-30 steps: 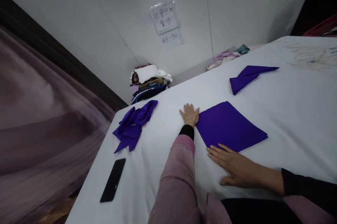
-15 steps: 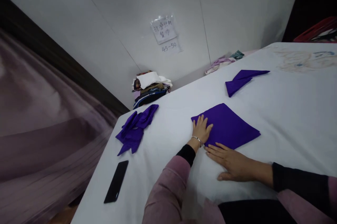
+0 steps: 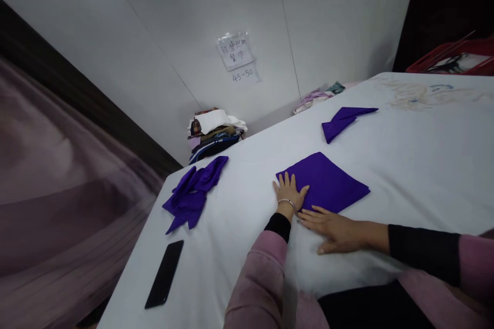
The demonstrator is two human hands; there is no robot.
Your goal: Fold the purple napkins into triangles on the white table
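A purple cloth napkin (image 3: 326, 182), folded flat into a diamond, lies on the white-covered bed or table in front of me. My left hand (image 3: 291, 194), with a bracelet at its wrist, rests palm down on the napkin's left corner, fingers spread. Along the near edge lies my right hand (image 3: 335, 230), flat and stretched out, its fingertips touching the cloth at its near corner. Beyond it is a folded purple napkin (image 3: 341, 122) with a long point to the right. A crumpled heap of purple cloth (image 3: 193, 195) sits to the left.
A black phone (image 3: 165, 275) lies at the left edge of the white surface (image 3: 231, 257). Stacked clothes (image 3: 216, 131) stand against the wall, below a handwritten sign (image 3: 236, 51). A red basket (image 3: 455, 58) is at the far right, and a curtain (image 3: 57, 190) hangs at left.
My left hand has shifted slightly towards me at the napkin's left corner, its fingers spreading wider. My right hand stays at the near edge. The whole view has turned a little.
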